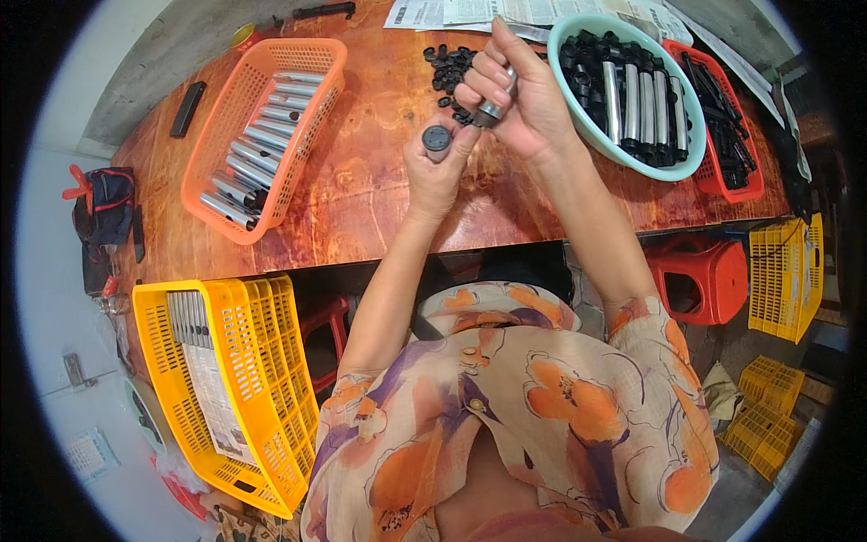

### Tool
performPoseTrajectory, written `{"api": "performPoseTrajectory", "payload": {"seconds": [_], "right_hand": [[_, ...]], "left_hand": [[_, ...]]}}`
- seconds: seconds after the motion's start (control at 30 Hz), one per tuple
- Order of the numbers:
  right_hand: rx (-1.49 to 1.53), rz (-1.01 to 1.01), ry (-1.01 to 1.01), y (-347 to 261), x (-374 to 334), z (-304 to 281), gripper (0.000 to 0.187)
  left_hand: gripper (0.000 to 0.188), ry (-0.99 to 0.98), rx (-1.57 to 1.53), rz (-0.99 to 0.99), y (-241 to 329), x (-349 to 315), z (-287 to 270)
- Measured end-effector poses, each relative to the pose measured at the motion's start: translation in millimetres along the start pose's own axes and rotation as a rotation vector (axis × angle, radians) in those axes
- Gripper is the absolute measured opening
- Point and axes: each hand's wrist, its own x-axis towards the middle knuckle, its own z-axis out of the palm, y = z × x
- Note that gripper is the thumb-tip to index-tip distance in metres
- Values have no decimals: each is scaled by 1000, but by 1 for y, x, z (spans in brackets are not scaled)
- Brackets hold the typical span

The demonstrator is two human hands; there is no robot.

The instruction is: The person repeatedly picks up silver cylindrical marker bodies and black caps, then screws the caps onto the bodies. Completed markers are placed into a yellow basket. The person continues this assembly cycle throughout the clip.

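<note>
Over the table my left hand (435, 176) is closed around a dark cylindrical piece with a round black end (437, 138) facing up; the rest of it is hidden in my palm. Beside it, my right hand (533, 113) grips a short silver tube with a dark end (489, 112), tilted down toward my left thumb. The two hands are close together, the left thumb near the tube's dark end. Just behind them lies a loose pile of small black parts (444, 68).
An orange basket (339, 68) of silver tubes stands left. To the right are a pale green basin (557, 68) with black parts and silver tubes, and a red basket (754, 185) of black pieces. A yellow crate (284, 434) sits below left, a red stool (718, 280) below right.
</note>
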Motion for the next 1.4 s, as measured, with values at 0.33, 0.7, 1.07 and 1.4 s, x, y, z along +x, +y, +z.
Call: {"api": "performPoseTrajectory", "payload": {"seconds": [0.33, 0.7, 1.07, 1.4], "right_hand": [[378, 147, 217, 11, 10, -10, 40], [368, 219, 178, 12, 12, -19, 29], [92, 175, 132, 7, 8, -8, 30], [22, 77, 184, 7, 5, -6, 29]], "left_hand": [[8, -9, 128, 59, 1, 2, 14], [11, 46, 225, 108, -4, -1, 18], [19, 51, 335, 67, 5, -4, 22], [23, 94, 383, 96, -1, -4, 23]]}}
